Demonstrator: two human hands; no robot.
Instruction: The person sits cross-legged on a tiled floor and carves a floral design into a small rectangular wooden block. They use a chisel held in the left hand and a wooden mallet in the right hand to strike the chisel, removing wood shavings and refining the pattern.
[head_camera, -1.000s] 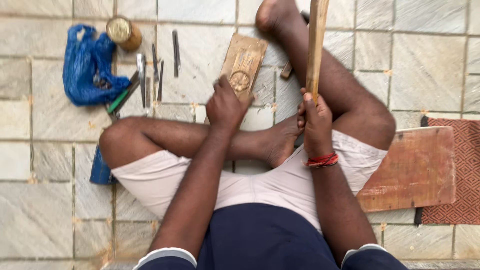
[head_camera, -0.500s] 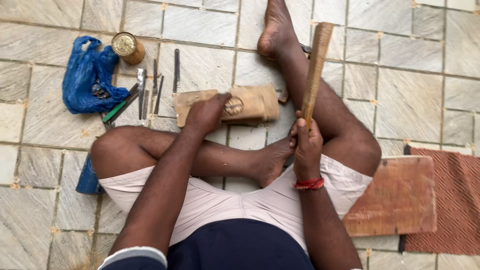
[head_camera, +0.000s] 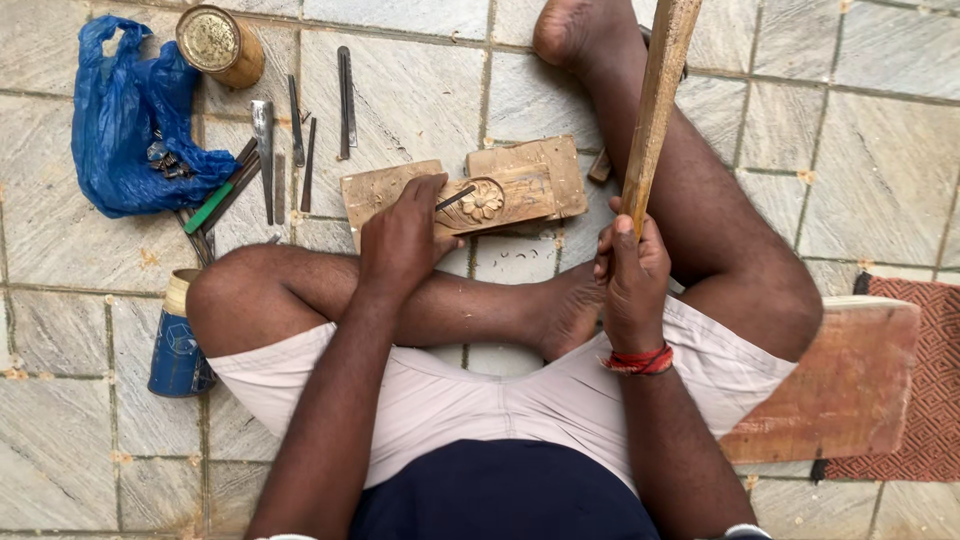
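Note:
I sit cross-legged on a tiled floor. A flat wooden block (head_camera: 530, 180) with a carved flower (head_camera: 482, 202) lies crosswise in front of my shins. My left hand (head_camera: 405, 235) rests on the block's left part and grips a thin dark chisel (head_camera: 455, 197) whose tip points at the flower. My right hand (head_camera: 630, 270), with a red thread at the wrist, is shut on the lower end of a long wooden stick (head_camera: 655, 105) that rises upright past my right leg.
Several metal chisels (head_camera: 300, 135) lie on the tiles at upper left, beside a crumpled blue plastic bag (head_camera: 130, 120) and a round tin (head_camera: 218, 42). A blue can (head_camera: 180, 345) lies by my left thigh. A reddish wooden board (head_camera: 845, 385) and a patterned mat (head_camera: 920, 380) are at right.
The wooden block has turned from upright-tilted to lying crosswise, carved face up. My left hand moved onto it with the chisel. The view has moved closer.

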